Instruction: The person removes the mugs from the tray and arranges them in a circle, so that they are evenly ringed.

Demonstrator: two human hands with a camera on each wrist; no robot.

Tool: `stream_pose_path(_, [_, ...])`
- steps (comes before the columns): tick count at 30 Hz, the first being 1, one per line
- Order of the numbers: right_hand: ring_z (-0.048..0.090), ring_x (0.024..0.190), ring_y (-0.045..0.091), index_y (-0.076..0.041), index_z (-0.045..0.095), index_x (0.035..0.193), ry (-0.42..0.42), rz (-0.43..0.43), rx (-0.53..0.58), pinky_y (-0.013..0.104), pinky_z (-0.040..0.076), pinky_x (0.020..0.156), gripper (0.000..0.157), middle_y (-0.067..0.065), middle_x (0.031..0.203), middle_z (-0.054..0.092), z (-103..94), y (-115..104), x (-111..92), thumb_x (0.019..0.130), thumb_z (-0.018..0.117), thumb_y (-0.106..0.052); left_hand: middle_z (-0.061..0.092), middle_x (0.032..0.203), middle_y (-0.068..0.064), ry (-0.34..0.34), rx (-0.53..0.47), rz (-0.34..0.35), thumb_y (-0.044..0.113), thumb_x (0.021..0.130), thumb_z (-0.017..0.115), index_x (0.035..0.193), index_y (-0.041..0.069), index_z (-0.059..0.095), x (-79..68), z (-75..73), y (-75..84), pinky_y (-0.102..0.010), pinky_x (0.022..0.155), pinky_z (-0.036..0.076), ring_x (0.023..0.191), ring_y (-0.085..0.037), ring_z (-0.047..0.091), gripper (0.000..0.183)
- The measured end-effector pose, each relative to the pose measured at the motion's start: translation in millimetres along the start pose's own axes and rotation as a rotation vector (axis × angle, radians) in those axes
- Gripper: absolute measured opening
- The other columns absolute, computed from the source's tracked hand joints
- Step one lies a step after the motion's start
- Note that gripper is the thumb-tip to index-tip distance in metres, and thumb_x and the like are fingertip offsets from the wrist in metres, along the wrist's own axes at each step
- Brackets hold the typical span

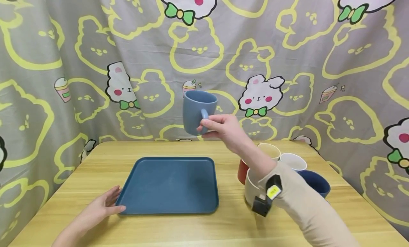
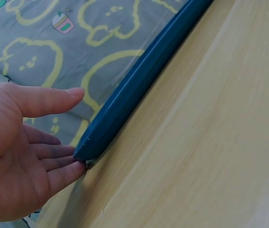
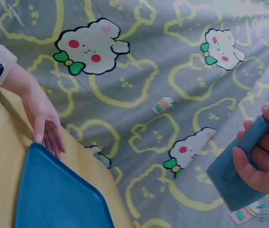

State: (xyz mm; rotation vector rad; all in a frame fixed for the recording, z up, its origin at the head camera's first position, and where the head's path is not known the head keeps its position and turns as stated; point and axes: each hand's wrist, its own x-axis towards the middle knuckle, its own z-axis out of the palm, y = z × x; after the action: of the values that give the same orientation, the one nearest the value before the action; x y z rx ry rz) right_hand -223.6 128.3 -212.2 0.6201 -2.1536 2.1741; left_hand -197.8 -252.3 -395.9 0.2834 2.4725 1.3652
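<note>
My right hand (image 1: 223, 129) grips a blue-grey mug (image 1: 193, 113) by its handle, upright and raised above the table's back edge. In the right wrist view the fingers curl round the handle of that mug (image 3: 232, 178). A dark blue tray (image 1: 169, 186) lies flat on the table with nothing on it. At its front left corner is my left hand (image 1: 100, 206), thumb over the rim and fingers along the side. The left wrist view shows this hand (image 2: 25, 147) with spread, fairly straight fingers, their tips right at the tray's corner (image 2: 91, 145).
Several mugs stand to the right, partly behind my right forearm: a cream mug (image 1: 270, 151), a white mug (image 1: 294, 162), a navy mug (image 1: 316, 183), a red mug (image 1: 243, 172) and an off-white mug (image 1: 251, 190). A patterned curtain (image 1: 153, 55) hangs behind the wooden table (image 1: 204, 232).
</note>
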Motion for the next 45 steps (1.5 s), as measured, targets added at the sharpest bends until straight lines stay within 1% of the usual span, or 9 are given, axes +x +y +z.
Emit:
stream_pose_path(4, [0.066,0.079,0.020,0.015,0.063,0.102,-0.002,-0.026,-0.004,0.040,0.054,0.081,0.020,0.007,0.078,0.068,-24.1,-5,-19,0.089,0.058,0.000,0.013,0.142,-0.039,-0.001,-0.002,-0.006,0.022,0.088,0.064,0.139,-0.019,0.006,0.8,0.4,0.4,-0.054,0.102,0.032,0.128,-0.052,0.023,0.087])
stream_pose_path(7, [0.067,0.077,0.020,0.003,0.070,0.092,-0.004,-0.053,0.027,0.036,0.055,0.078,0.014,0.008,0.079,0.069,-41.7,-5,-36,0.089,0.057,0.002,0.012,0.142,-0.039,-0.006,-0.004,-0.006,0.022,0.088,0.064,0.139,-0.019,0.006,1.6,0.3,0.5,-0.054,0.102,0.031,0.128,-0.052,0.023,0.087])
stream_pose_path(10, [0.068,0.076,0.020,-0.006,0.072,0.085,-0.029,-0.097,0.070,0.033,0.056,0.076,0.019,0.009,0.080,0.070,-58.4,-5,-56,0.089,0.056,0.002,0.012,0.143,-0.039,-0.011,-0.005,-0.001,0.022,0.088,0.063,0.139,-0.019,0.005,2.7,0.1,0.3,-0.054,0.101,0.032,0.128,-0.052,0.022,0.087])
stream_pose_path(15, [0.068,0.079,0.019,-0.004,0.072,0.089,-0.084,-0.196,0.098,0.033,0.055,0.076,0.024,0.010,0.084,0.071,-84.1,-2,-89,0.091,0.051,0.008,0.012,0.143,-0.039,-0.017,-0.006,0.003,0.021,0.088,0.063,0.139,-0.019,0.005,3.6,-0.6,0.7,-0.053,0.101,0.032,0.128,-0.052,0.022,0.087])
stream_pose_path(22, [0.067,0.089,0.023,0.007,0.068,0.101,-0.074,-0.270,0.050,0.033,0.054,0.080,0.032,0.012,0.091,0.070,-123.4,2,-130,0.091,0.039,0.016,0.013,0.142,-0.039,-0.021,0.001,0.009,0.022,0.088,0.063,0.139,-0.019,0.006,5.0,-0.9,-0.6,-0.051,0.100,0.035,0.128,-0.052,0.023,0.087])
stream_pose_path(27, [0.065,0.096,0.023,0.011,0.064,0.106,-0.070,-0.248,0.041,0.031,0.053,0.083,0.035,0.014,0.097,0.069,-148.3,3,-157,0.092,0.032,0.019,0.013,0.143,-0.039,-0.020,-0.008,0.002,0.021,0.088,0.063,0.139,-0.019,0.006,6.0,-0.3,-0.9,-0.052,0.100,0.035,0.128,-0.052,0.023,0.087])
stream_pose_path(36, [0.065,0.096,0.019,0.008,0.063,0.109,0.105,-0.098,-0.115,0.021,0.051,0.082,0.035,0.014,0.098,0.069,-182.2,16,-215,0.093,0.033,0.017,0.013,0.142,-0.039,-0.020,0.002,0.014,0.020,0.088,0.064,0.139,-0.020,0.006,5.1,1.1,-1.8,-0.050,0.099,0.037,0.128,-0.052,0.024,0.086])
stream_pose_path(41, [0.064,0.096,0.015,0.007,0.063,0.112,0.144,-0.055,-0.158,0.017,0.049,0.080,0.036,0.014,0.099,0.069,-193.6,27,-241,0.093,0.033,0.017,0.014,0.142,-0.039,-0.011,0.013,0.019,0.021,0.088,0.063,0.139,-0.020,0.006,3.5,0.6,-1.2,-0.049,0.099,0.037,0.127,-0.052,0.025,0.086])
stream_pose_path(45, [0.064,0.097,0.015,0.007,0.064,0.111,0.150,-0.042,-0.122,0.018,0.051,0.079,0.038,0.014,0.099,0.069,-195.0,37,-254,0.093,0.033,0.018,0.014,0.141,-0.040,-0.006,0.023,0.017,0.020,0.088,0.063,0.138,-0.020,0.006,2.3,0.4,-1.5,-0.049,0.099,0.037,0.127,-0.052,0.025,0.086])
